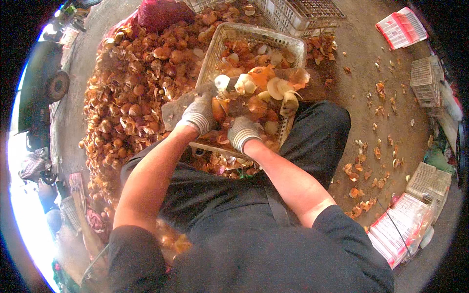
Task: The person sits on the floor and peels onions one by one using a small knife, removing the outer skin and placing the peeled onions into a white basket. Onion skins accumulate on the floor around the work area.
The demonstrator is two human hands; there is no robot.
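Note:
Before me, a plastic crate [253, 29] with perforated walls holds onion skins and pale peeled pieces. A worn board [176, 110] lies across it, with peeled onion pieces [278, 88] and orange skins on top. My left hand [201, 112], in a striped knit glove, is at the board near its left end, its fingers around or against a brown onion [219, 109]; the grip is partly hidden. My right hand [243, 132], gloved alike, is just to the right and lower, over the crate's near part. Its fingertips are hidden, and whether it holds anything does not show.
A large heap of unpeeled onions [135, 88] spreads at left, with a red mesh sack [165, 14] behind. More crates [300, 16] stand beyond. Scattered skins [361, 157] lie on the floor at right, near red and white crates [395, 227]. A wheel [58, 85] is at far left.

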